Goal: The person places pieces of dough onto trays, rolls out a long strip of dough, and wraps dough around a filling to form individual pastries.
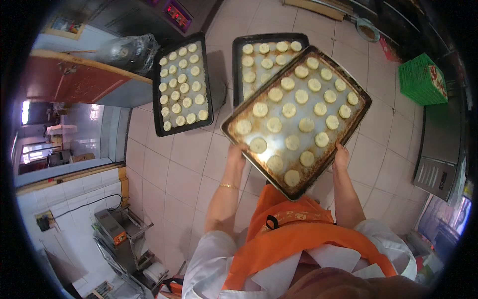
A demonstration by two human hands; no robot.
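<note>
A metal baking tray (297,98) with rows of round, pale pastries (288,110) is held tilted in front of my orange apron (295,213). On its lower left edge is my left hand (236,153), and my right hand (340,156) grips the lower right side; the fingers beneath the tray are hidden. Behind it, partly covered, lies a second dark tray (238,71) of similar pastries. Further left, a third dark tray (210,89) carries more pastries in rows, apart from the held one.
Upper left stands a dark appliance with a lit red display (178,15), near a wire-guarded fan (140,54) and a wooden-edged red panel (71,80). A green plastic crate (416,82) is at the right, above a metal cabinet (435,175). Pink tiles (183,153) cover the floor.
</note>
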